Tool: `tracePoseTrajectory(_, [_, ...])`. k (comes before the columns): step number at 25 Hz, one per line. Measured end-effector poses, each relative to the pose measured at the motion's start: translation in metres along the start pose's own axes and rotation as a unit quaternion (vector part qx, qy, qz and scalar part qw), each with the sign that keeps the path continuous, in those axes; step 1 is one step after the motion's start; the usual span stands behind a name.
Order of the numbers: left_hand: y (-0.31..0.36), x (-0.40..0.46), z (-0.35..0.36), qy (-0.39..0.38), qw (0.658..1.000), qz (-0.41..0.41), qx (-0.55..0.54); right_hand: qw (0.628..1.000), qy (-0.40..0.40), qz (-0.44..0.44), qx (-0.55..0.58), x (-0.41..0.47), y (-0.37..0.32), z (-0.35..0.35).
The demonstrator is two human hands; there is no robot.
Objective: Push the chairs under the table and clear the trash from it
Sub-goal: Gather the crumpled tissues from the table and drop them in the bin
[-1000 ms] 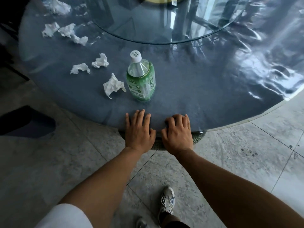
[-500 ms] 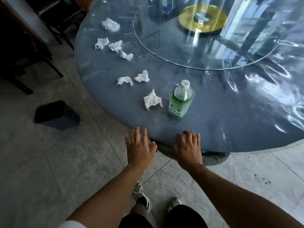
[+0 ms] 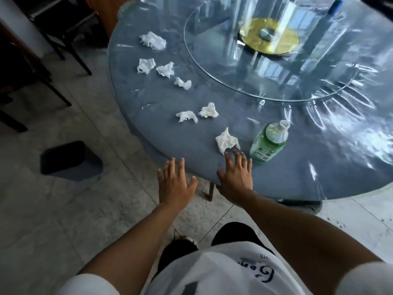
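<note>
A round grey table [image 3: 297, 177] under a clear plastic sheet carries several crumpled white tissues; the nearest tissue [image 3: 225, 140] lies just beyond my right hand's fingertips. A green plastic bottle [image 3: 268, 143] with a white cap stands upright to the right of it. My right hand [image 3: 235, 174] is spread above the table's near edge, fingers straight, holding nothing. My left hand [image 3: 174, 184] hovers open over the floor just off the table's edge. A woven chair [image 3: 306, 204] is tucked under the table, only its back rim showing.
A dark waste bin [image 3: 70, 160] stands on the tiled floor to the left. Dark chairs [image 3: 42, 67] sit at the far left. A glass turntable [image 3: 276, 67] with a gold hub fills the table's centre.
Both hands came off the woven chair's back and lifted. The right hand moved forward over the table towards the nearest tissue. The view drew back and turned left, showing more tissues and the bin.
</note>
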State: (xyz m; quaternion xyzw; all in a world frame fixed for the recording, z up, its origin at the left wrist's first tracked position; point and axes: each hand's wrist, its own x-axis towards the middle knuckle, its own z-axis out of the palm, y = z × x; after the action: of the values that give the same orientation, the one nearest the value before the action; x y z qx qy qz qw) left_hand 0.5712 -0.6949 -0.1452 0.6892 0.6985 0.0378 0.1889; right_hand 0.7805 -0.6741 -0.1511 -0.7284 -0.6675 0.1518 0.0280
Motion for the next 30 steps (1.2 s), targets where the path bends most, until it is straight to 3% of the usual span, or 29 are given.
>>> tracePoseTrajectory(5, [-0.022, 0.045, -0.014, -0.002, 0.994, -0.064, -0.090, 0.998, 0.023, 0.049, 0.040, 0.056, -0.023, -0.007])
tracePoseTrajectory(9, [-0.025, 0.103, -0.034, -0.037, 0.960, -0.130, -0.245, 0.988, 0.019, 0.133, 0.071, 0.105, -0.022, -0.002])
tracePoseTrajectory(11, [-0.023, 0.136, -0.045, -0.107, 0.913, -0.188, -0.345, 0.983, 0.016, 0.154, 0.100, 0.119, -0.020, 0.009])
tracePoseTrajectory(14, [-0.025, 0.181, -0.066, -0.232, 0.789, -0.304, -0.482, 0.971, 0.039, 0.146, 0.188, 0.129, -0.029, 0.025])
tracePoseTrajectory(16, [-0.029, 0.202, -0.074, -0.277, 0.767, -0.318, -0.483, 0.955, 0.027, 0.140, 0.260, 0.135, -0.052, 0.023])
tracePoseTrajectory(19, [-0.034, 0.231, -0.083, -0.281, 0.747, -0.334, -0.501, 0.933, 0.036, 0.113, 0.341, 0.162, -0.098, 0.010])
tracePoseTrajectory(23, [-0.039, 0.255, -0.092, -0.250, 0.678, -0.363, -0.589, 0.897, 0.022, 0.068, 0.437, 0.187, -0.156, -0.011])
tracePoseTrajectory(27, [-0.056, 0.280, -0.098, -0.287, 0.594, -0.356, -0.662, 0.875, -0.076, 0.074, 0.472, 0.210, -0.197, -0.015])
tracePoseTrajectory(30, [-0.072, 0.307, -0.101, -0.293, 0.608, -0.365, -0.641, 0.859, -0.119, 0.101, 0.488, 0.229, -0.212, -0.011])
